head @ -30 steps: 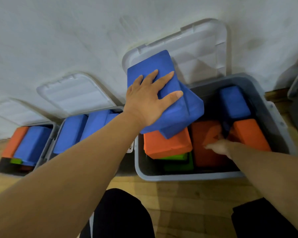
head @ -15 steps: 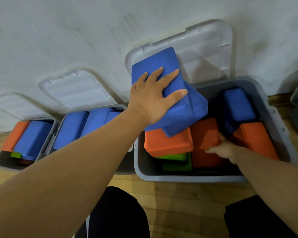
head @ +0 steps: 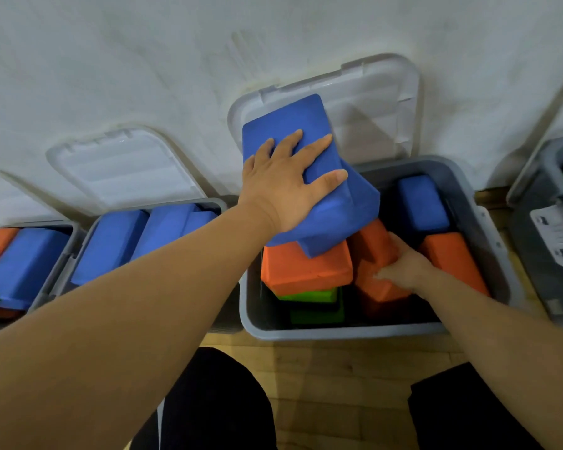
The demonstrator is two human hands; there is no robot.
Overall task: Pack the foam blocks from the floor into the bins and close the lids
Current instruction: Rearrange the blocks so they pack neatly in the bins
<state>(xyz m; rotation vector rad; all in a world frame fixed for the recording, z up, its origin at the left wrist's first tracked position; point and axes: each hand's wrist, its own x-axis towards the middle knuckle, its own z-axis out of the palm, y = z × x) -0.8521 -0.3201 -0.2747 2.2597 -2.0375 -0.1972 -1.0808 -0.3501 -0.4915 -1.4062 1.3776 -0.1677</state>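
Packing the bin, I pressed blue blocks with spread left hand, right hand clamped on orange block that likely needed seating.

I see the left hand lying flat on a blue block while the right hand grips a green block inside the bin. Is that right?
Not quite: in the head view the right hand grips an orange block, not a green one. The left hand does lie flat on the blue block, and the right hand is inside the bin.
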